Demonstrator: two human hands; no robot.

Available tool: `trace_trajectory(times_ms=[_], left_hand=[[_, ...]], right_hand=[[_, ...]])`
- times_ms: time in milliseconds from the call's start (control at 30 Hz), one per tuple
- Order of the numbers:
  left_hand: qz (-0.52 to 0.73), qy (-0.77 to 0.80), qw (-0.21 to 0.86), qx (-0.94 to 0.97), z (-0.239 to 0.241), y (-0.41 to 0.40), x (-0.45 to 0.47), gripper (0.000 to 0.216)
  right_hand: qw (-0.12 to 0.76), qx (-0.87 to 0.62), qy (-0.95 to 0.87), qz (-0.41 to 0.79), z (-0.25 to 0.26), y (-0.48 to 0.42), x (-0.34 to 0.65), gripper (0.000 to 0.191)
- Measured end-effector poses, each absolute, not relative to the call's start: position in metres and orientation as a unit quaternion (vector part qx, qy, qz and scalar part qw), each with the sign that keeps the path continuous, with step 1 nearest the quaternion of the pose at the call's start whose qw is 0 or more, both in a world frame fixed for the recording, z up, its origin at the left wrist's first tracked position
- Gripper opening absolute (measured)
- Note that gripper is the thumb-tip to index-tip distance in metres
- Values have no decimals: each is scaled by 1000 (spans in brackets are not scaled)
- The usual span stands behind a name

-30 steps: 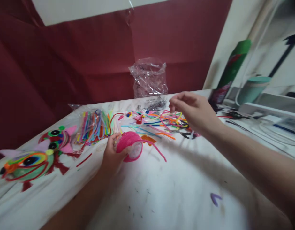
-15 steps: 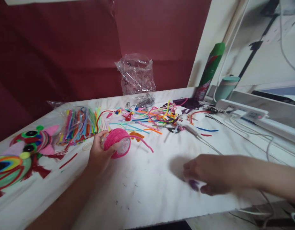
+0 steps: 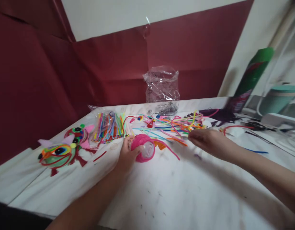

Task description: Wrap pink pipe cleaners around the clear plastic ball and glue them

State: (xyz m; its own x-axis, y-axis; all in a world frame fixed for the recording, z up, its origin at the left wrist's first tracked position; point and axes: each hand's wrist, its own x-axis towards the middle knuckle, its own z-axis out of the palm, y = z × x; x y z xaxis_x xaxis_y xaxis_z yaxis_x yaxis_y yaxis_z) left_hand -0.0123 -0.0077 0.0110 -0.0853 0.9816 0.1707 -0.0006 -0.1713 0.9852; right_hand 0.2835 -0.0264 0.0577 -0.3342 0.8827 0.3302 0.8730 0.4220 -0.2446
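Note:
My left hand (image 3: 130,150) is closed around a clear round plastic piece wound with pink pipe cleaner (image 3: 140,140). One loose pink end sticks out to the right over the table. My right hand (image 3: 205,139) hovers at the near edge of a scattered pile of coloured pipe cleaners (image 3: 172,126), its fingers pointing left and blurred. Whether it holds anything does not show. A small purple bit (image 3: 197,156) lies on the table below it. An orange piece (image 3: 160,145) sits just behind the pink-wound piece.
Two colourful animal-face crafts (image 3: 57,155) with red tassels stand at left. Beside them lies a bag of pipe cleaners (image 3: 109,127). A clear plastic bag (image 3: 162,86) stands at the back. A green spray can (image 3: 253,76), a teal cup (image 3: 279,99) and a power strip (image 3: 281,123) are at right.
The view has swung left. My right hand has risen from beside the purple bit and reached forward to the pipe cleaner pile. My left hand still grips the pink-wound piece.

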Motion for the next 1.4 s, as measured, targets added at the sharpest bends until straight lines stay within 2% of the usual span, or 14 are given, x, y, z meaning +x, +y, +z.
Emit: trace_trajectory(times_ms=[100,167,300,500,900,1000,1100,1167,1300,1400], left_hand=[[556,483,414,535,12,-9,-13,50],[551,481,405,548,13,-13,-12,54],[537,483,373,582,14,-19,-13,61],[534,468,364,603,12,-22,-12,62],[514,446,432,591,11,-24,-6,59],[533,438,474,547,12,-21,-6,52],[557,428,521,485,12,-18,-6,47],[566,416,553,449,11,-17,-6,48],[573,387,585,424,10,-17,-6,49],[576,406,567,426,9,-19,-5,46]], right_hand=[[373,-498,-781,50,70,-32,242,20],[421,-460,-777,84,70,-37,213,18],[419,-445,-775,161,50,-41,177,17],[445,-447,-750,200,24,-39,174,17],[471,-441,-696,314,9,-32,170,21],[491,-434,-721,223,10,-35,172,11],[514,-368,-775,3,14,-42,176,22],[496,-299,-810,-95,16,-47,176,25],[419,-263,-863,-103,12,-54,172,21],[389,-270,-872,-126,7,-55,169,25]])
